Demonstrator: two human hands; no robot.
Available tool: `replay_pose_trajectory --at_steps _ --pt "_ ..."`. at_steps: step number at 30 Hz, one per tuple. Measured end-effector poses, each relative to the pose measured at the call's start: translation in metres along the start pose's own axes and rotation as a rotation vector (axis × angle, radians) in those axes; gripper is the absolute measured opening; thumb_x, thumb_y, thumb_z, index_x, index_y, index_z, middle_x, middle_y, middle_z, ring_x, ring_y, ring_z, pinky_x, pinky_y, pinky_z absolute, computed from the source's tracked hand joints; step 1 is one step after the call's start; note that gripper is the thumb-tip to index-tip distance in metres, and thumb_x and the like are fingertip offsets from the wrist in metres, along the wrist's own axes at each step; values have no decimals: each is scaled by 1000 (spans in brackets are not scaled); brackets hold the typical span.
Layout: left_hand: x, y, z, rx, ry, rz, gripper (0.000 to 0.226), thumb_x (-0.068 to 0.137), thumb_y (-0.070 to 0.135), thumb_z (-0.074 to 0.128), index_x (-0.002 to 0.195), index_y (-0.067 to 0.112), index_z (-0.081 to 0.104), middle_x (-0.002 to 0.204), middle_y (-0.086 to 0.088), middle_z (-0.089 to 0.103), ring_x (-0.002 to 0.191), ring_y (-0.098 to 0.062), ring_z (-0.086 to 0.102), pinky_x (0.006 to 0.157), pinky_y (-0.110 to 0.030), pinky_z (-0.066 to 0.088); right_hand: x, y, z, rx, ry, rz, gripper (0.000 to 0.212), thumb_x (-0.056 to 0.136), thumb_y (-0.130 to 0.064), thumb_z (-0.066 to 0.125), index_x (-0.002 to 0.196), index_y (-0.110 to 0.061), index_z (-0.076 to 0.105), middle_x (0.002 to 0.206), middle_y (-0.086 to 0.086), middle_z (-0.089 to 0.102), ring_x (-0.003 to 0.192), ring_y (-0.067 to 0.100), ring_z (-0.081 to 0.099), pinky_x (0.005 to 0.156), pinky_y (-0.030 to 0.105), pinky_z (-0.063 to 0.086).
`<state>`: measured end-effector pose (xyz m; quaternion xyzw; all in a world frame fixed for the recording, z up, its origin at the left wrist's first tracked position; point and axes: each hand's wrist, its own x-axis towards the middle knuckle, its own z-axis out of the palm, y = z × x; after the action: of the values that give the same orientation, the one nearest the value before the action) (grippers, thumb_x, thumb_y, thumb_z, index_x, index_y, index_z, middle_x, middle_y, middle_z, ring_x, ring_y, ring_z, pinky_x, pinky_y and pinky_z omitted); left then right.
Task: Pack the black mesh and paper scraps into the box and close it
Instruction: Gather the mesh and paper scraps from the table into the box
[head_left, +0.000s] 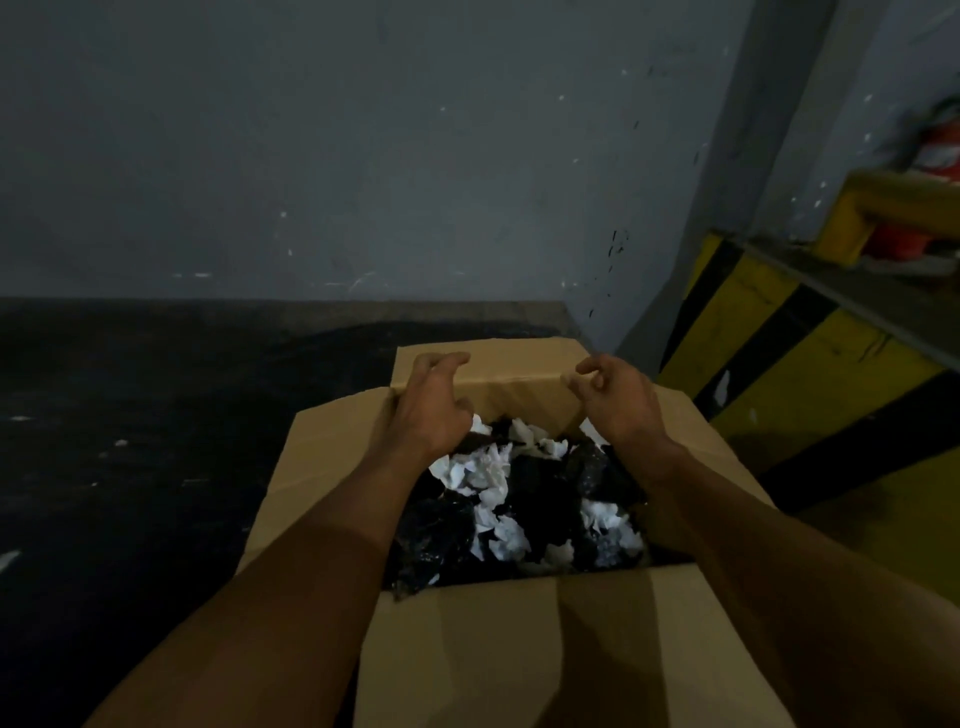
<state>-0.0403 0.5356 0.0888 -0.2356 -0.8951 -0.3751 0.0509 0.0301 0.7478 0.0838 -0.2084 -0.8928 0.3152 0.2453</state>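
Observation:
An open cardboard box (519, 639) stands in front of me, filled with black mesh (540, 499) and white paper scraps (483, 467) mixed together. Its far flap (514, 364) stands upright, and the side flaps spread outward. My left hand (431, 405) hovers over the box's far left corner in front of that flap, fingers half curled, with nothing in it. My right hand (621, 400) hovers at the far right corner by the flap's right edge, fingers also loosely curled and holding nothing. Both forearms reach across the box's opening.
The box rests on a dark surface (130, 441) with a few white specks, against a grey wall (363, 156). At the right stands a yellow and black striped barrier (779, 374), with a yellow rack and red objects (898, 228) behind it.

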Motion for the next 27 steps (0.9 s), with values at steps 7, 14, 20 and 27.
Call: replay_pose_trajectory --at_steps 7,14,20,27 --pt "-20 -20 -8 -41 19 12 42 88 15 59 130 18 55 133 -7 48 114 -23 54 97 -32 44 -17 -10 8 -198 0 20 48 100 -52 24 87 -17 55 93 15 64 90 35 58 75 38 40" --pt "-37 -36 -7 264 -631 -93 126 56 67 77 150 39 -2 160 -7 -4 147 -31 -1 117 -50 17 -37 1 20 -251 -145 -24 62 91 -66 22 127 -23 50 131 12 54 120 35 49 98 47 41" --pt "-43 -39 12 610 -792 -15 138 62 54 82 142 41 -29 154 -7 -32 142 -35 -24 115 -60 11 -47 23 35 -389 -402 0 65 84 -79 22 142 -49 23 157 3 20 141 35 20 112 57 21" --pt "-24 -45 62 427 -461 -68 113 77 73 53 144 35 -30 155 -9 -30 141 -33 -29 115 -57 -7 -38 45 49 -475 -527 -74 62 83 -81 17 138 -64 -4 160 -2 -16 146 34 -8 115 59 0"
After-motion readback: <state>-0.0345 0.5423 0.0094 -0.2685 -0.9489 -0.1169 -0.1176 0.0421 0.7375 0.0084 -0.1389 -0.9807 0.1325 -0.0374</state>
